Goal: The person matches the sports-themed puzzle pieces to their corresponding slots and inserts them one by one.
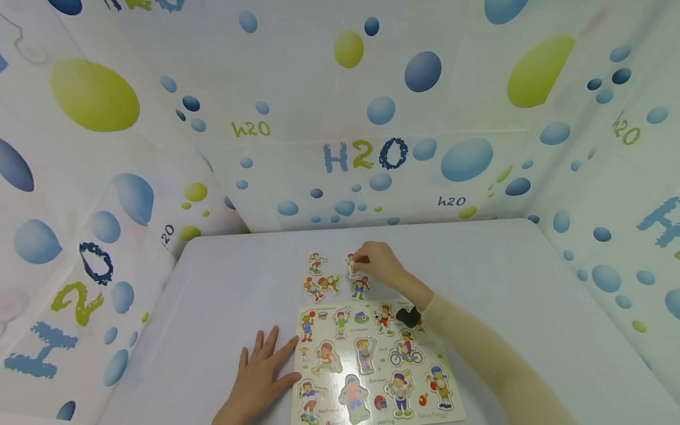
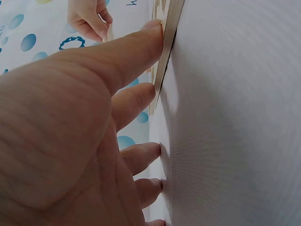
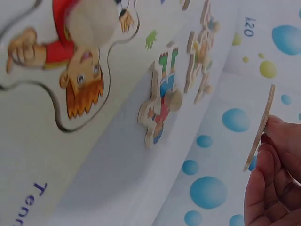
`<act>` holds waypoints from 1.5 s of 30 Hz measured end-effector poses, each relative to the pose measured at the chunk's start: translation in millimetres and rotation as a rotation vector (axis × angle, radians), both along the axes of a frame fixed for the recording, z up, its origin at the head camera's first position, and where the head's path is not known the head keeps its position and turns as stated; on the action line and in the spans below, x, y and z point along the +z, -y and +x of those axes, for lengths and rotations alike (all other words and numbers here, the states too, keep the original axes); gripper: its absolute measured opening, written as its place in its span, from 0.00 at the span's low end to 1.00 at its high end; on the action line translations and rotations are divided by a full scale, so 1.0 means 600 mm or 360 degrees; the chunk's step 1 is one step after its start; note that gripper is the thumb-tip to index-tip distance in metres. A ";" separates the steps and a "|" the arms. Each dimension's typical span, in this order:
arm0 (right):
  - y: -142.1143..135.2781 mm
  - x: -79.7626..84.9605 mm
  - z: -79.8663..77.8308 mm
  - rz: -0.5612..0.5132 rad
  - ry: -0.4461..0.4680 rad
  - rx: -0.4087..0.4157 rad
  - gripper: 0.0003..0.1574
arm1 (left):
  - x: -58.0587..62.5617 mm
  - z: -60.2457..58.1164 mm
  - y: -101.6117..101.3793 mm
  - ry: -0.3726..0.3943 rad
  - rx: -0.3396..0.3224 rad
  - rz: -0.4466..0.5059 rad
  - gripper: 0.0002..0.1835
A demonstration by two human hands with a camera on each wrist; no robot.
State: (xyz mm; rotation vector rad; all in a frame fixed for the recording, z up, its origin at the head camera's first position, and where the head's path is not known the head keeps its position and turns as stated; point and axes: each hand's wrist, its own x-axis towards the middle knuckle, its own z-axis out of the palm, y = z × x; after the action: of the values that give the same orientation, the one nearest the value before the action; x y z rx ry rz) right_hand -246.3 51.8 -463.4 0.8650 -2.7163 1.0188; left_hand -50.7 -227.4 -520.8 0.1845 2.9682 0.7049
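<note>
My right hand pinches a small wooden puzzle piece between thumb and fingers, above the table beyond the puzzle board. In the right wrist view the piece is edge-on, so its picture is hidden there. My left hand lies on the table with fingers spread. Its thumb and index fingertip touch the left edge of the wooden puzzle board, as the left wrist view also shows. Several sports-figure pieces sit in the board. Just below the right hand lies a loose piece with a blue cap.
Left of the right hand lie 3 more loose pieces, among them a skateboarder. A black object by the right wrist covers the board's upper right part. White cloth covers the table; patterned curtains surround it.
</note>
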 end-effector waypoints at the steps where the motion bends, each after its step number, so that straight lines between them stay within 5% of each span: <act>1: 0.001 0.001 0.005 0.0017 0.0005 -0.0004 0.06 | 0.000 -0.001 0.000 -0.0002 0.0000 0.0000 0.37; 22: 0.021 0.000 0.089 0.0097 0.0027 0.0083 0.04 | 0.003 -0.003 0.000 -0.0009 -0.0005 -0.0016 0.38; 45: 0.038 -0.030 0.119 0.0330 -0.0014 0.0197 0.04 | -0.003 -0.003 0.002 0.0015 0.0004 -0.0009 0.38</act>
State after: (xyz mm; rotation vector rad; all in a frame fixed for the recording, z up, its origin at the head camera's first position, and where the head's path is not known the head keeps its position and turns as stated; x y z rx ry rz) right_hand -174.8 29.0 -481.3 1.0793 -2.8278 0.7592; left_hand -52.7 -228.3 -522.8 0.1771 2.9617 0.6953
